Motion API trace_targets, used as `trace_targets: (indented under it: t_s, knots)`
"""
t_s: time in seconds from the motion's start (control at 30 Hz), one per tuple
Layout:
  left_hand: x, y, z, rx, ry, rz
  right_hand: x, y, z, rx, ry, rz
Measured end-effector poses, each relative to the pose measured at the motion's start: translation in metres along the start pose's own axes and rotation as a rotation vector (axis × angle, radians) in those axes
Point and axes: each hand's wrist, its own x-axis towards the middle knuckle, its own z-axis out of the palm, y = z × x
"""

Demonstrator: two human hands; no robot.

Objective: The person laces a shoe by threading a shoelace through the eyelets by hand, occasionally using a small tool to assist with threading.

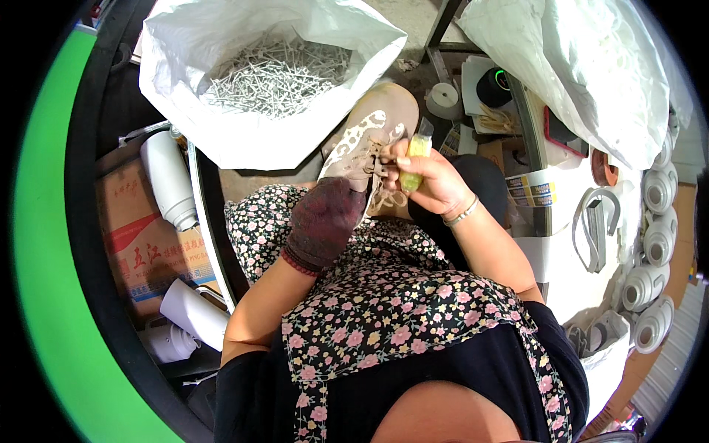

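Observation:
A tan shoe [380,111] with a pale spotted pattern and laces is raised in front of my lap. My left hand [326,220], in a dark maroon knitted glove, lies against the shoe's near side; its fingers are smeared and partly hidden. My bare right hand [437,179] is closed round a small yellow-green packet [418,148] in clear wrapping, just right of the laces. What the packet contains cannot be made out. A flowered apron [391,303] covers my lap.
Ahead stands a white bag [173,70] of long metal nails or screws. To the left are a cardboard box [140,214] and white cylindrical housings [168,177]. On the right are a white plastic bag [561,66], a tape roll [443,100], a phone [565,133] and several round white fittings [656,244].

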Motion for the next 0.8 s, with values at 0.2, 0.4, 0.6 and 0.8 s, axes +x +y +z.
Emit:
trace_targets:
  t_s: [0.2, 0.4, 0.6, 0.8]
  knots:
    - [0.003, 0.003, 0.011, -1.545, 0.074, -0.888, 0.000, -0.002, 0.012, -0.622, 0.321, -0.233]
    - [0.009, 0.008, 0.002, -1.939, 0.111, -1.003, -0.010, -0.011, 0.016, -1.162, 0.169, -0.475]
    - [0.005, 0.005, 0.007, -1.755, 0.131, -0.985, -0.011, 0.022, 0.011, -1.202, 0.120, -0.267]
    - [-0.006, -0.021, 0.012, -1.829, 0.176, -0.957, -0.037, 0.011, 0.000, -0.128, 0.055, 0.050]
